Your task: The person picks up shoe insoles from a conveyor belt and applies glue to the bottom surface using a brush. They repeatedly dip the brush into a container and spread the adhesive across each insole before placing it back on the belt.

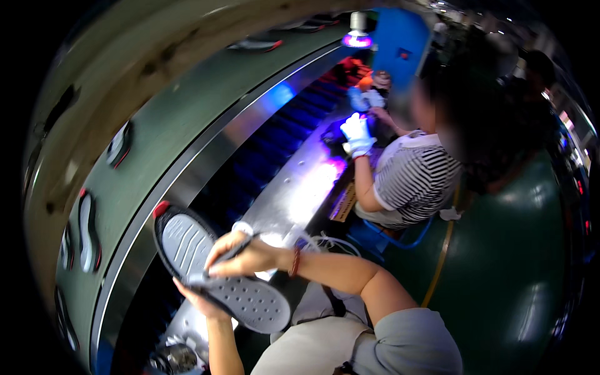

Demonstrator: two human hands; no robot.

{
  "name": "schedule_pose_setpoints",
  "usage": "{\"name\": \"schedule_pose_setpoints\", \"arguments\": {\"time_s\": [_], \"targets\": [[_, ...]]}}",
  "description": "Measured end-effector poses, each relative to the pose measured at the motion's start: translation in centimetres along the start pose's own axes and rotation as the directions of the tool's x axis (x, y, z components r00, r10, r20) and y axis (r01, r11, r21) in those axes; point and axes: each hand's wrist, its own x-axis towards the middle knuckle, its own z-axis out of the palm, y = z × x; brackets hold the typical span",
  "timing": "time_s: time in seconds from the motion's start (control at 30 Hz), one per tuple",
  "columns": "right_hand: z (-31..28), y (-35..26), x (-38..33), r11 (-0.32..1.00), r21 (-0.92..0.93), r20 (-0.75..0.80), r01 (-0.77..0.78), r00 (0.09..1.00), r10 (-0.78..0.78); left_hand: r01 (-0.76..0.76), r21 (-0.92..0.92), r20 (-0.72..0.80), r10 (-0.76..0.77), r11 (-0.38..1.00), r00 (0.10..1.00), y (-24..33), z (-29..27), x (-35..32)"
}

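A grey shoe sole [256,303] with a dark rim and red tip is held at an angle above the metal bench. One part of its face has curved grooves and the other has small round holes. My left hand [201,302] grips its edge near the middle, with the fingers hidden underneath. My right hand [242,257] is closed round a slim dark-handled tool [240,246] and lies over the sole's middle. The tool's working end is at the sole's surface, too blurred to name its kind.
Several soles, one a grey sole [89,231], lie on a green conveyor belt [147,153] to the left. A metal-topped bench [275,203] runs ahead. A seated co-worker [409,178] with white gloves works farther along, under a purple lamp [357,39]. A jar [175,357] stands at lower left.
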Motion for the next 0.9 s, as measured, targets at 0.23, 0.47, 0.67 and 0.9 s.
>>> {"name": "schedule_pose_setpoints", "arguments": {"time_s": [0.23, 0.47, 0.67, 0.9], "targets": [[-2.2, -2.8, -1.0, 0.987, 0.109, -0.114, -0.118, 0.985, 0.131, -0.089, 0.024, 0.143, 0.084, 0.996, 0.986, -0.9, 1.7, 2.0], [-2.2, -3.9, -2.8, 0.996, 0.094, 0.093, 0.010, 0.995, -0.019, 0.019, 0.019, 0.092, -0.021, 1.000, 0.996, -0.9, 3.5, 2.4], [-3.0, -4.9, -3.1, 0.985, -0.161, 0.133, 0.057, 0.990, -0.036, -0.112, -0.080, 0.257, 0.129, 0.991, 0.958, 0.1, 5.3, 1.6], [-2.1, -4.3, -2.9, 0.971, -0.219, 0.222, 0.096, 0.974, -0.046, -0.317, -0.215, 0.332, 0.374, 0.924, 0.866, 2.2, 4.0, 1.4]]}}
